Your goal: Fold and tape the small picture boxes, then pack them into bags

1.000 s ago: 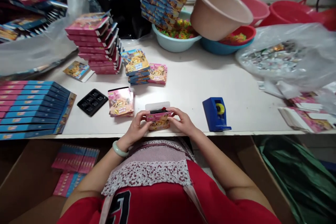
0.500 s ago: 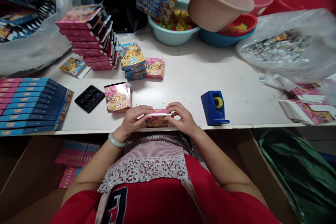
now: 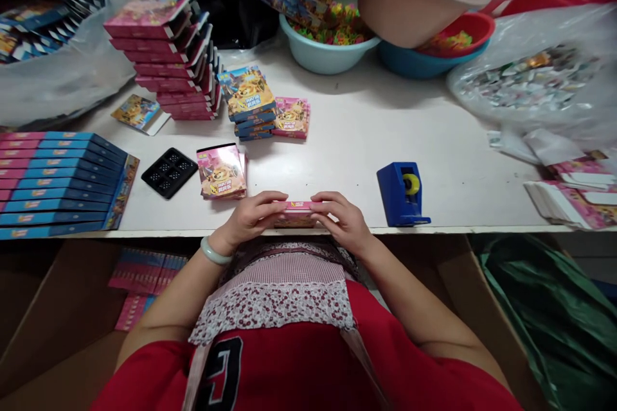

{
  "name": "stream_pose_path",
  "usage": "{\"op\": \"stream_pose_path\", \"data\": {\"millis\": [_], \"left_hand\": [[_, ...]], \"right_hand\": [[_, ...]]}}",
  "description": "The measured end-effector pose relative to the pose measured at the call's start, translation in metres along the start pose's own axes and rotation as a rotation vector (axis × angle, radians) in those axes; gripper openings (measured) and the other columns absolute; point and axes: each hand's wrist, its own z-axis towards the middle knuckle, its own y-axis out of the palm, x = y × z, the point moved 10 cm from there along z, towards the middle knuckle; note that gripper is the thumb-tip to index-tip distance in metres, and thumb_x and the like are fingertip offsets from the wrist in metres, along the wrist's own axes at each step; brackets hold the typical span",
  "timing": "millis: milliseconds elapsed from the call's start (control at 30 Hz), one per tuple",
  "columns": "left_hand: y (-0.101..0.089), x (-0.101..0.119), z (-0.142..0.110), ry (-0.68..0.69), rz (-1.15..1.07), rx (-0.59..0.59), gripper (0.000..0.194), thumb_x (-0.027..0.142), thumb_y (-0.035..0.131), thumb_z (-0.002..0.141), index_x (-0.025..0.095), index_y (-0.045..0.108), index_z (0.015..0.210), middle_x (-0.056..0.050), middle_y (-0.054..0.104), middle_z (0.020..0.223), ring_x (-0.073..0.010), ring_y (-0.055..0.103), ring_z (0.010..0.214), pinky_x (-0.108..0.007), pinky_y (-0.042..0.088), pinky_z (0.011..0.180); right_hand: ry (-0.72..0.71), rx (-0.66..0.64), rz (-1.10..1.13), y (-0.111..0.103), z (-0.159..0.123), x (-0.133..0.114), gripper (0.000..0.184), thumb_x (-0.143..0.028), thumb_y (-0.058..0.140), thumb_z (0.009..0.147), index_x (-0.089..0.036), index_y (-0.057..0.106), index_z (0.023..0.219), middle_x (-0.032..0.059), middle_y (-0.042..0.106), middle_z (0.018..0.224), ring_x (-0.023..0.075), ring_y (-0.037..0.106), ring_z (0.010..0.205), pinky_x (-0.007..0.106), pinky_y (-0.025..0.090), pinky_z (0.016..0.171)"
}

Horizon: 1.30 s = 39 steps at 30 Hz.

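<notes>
A small pink printed box (image 3: 295, 218) stands on edge at the table's front, with its narrow pink side facing up. My left hand (image 3: 254, 213) grips its left end between thumb and fingers. At the right end, my right hand (image 3: 343, 219) pinches it the same way. Left of my hands lies a short pile of pink boxes (image 3: 222, 172), and beside that a black plastic tray (image 3: 169, 172) with several compartments. To the right stands a blue tape dispenser (image 3: 402, 194) with a yellow roll.
Behind are a tall pink box stack (image 3: 149, 19), a blue box pile (image 3: 247, 93) and a light blue basin (image 3: 328, 54) of colourful small pieces. Blue and pink boxes (image 3: 62, 183) line the left. A clear bag (image 3: 530, 83) and flat cartons (image 3: 569, 202) occupy the right.
The white edge along the box's top no longer shows; its flap now lies closed and the pink side is uppermost. Both hands keep hold of the ends. The view has shifted slightly.
</notes>
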Motion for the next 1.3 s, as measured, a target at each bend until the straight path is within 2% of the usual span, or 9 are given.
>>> {"op": "stream_pose_path", "data": {"millis": [167,367,433,600,667,800,1000,1200,1300], "left_hand": [[0.000,-0.006,-0.007,-0.048,0.046,0.017,0.039,0.011,0.053,0.098,0.029,0.061,0.131,-0.008,0.068,0.121,-0.0162,0.068,0.108,-0.031,0.061,0.087],[0.007,-0.032,0.002,-0.305,-0.117,0.174,0.020,0.021,0.068,0.093,0.021,0.064,0.113,-0.005,0.069,0.103,-0.0156,0.068,0.093,-0.027,0.059,0.077],[0.010,-0.033,0.005,-0.324,-0.105,0.255,0.021,0.019,0.068,0.092,0.022,0.065,0.112,-0.004,0.069,0.101,-0.0151,0.067,0.091,-0.027,0.058,0.076],[0.016,-0.028,0.010,-0.235,0.035,0.359,0.025,0.016,0.070,0.089,0.028,0.070,0.111,-0.002,0.069,0.106,-0.0191,0.067,0.093,-0.032,0.057,0.071],[0.018,-0.031,0.011,-0.215,0.062,0.360,0.028,0.018,0.073,0.088,0.031,0.070,0.112,-0.002,0.070,0.106,-0.0212,0.068,0.092,-0.036,0.057,0.069],[0.021,-0.037,0.015,-0.258,0.068,0.315,0.027,0.020,0.072,0.089,0.030,0.070,0.114,-0.004,0.070,0.107,-0.0234,0.068,0.093,-0.041,0.057,0.070],[0.021,-0.035,0.016,-0.288,0.111,0.286,0.025,0.019,0.071,0.090,0.028,0.069,0.113,-0.006,0.069,0.107,-0.0238,0.068,0.094,-0.041,0.058,0.070],[0.021,-0.032,0.017,-0.199,0.152,0.266,0.031,0.016,0.074,0.087,0.027,0.068,0.115,-0.003,0.070,0.110,-0.0220,0.069,0.093,-0.037,0.060,0.068],[0.026,-0.028,0.020,-0.182,0.154,0.236,0.028,0.015,0.070,0.089,0.025,0.067,0.115,-0.007,0.070,0.116,-0.0230,0.070,0.099,-0.035,0.061,0.067]], "right_hand": [[0.019,0.040,-0.030,0.009,-0.006,0.015,0.018,-0.028,0.055,0.098,-0.031,0.068,0.110,0.0075,0.070,0.117,0.0227,0.067,0.108,0.047,0.060,0.092],[0.191,0.054,0.071,-0.008,-0.013,0.027,0.033,-0.028,0.056,0.096,-0.031,0.061,0.129,0.0088,0.061,0.137,0.0221,0.061,0.123,0.037,0.061,0.086],[0.260,0.093,-0.020,-0.042,-0.030,0.036,0.034,-0.029,0.058,0.095,-0.030,0.062,0.129,0.0089,0.063,0.134,0.0212,0.065,0.114,0.035,0.060,0.083],[0.575,0.433,-0.557,-0.173,-0.104,0.056,0.023,-0.032,0.055,0.095,-0.022,0.071,0.108,0.0095,0.066,0.103,0.0206,0.063,0.082,0.038,0.057,0.079],[0.682,0.440,-0.691,-0.196,-0.123,0.063,0.023,-0.034,0.059,0.093,-0.020,0.074,0.103,0.0114,0.064,0.103,0.0224,0.062,0.082,0.041,0.055,0.084],[0.752,0.415,-0.586,-0.197,-0.132,0.085,0.022,-0.040,0.065,0.088,-0.022,0.077,0.093,0.0093,0.061,0.097,0.0233,0.062,0.088,0.040,0.055,0.084],[0.775,0.754,-0.002,-0.180,-0.163,0.108,0.035,-0.057,0.066,0.083,-0.021,0.069,0.083,0.0049,0.061,0.097,0.0178,0.062,0.082,0.034,0.058,0.071],[0.741,0.662,-0.408,-0.184,-0.166,0.087,0.025,-0.042,0.064,0.084,-0.021,0.066,0.071,0.0085,0.062,0.093,0.0214,0.062,0.091,0.036,0.056,0.080],[0.826,0.568,-0.350,-0.173,-0.163,0.089,0.026,-0.041,0.065,0.083,-0.021,0.066,0.068,0.0068,0.065,0.081,0.0196,0.062,0.077,0.034,0.055,0.073]]}}
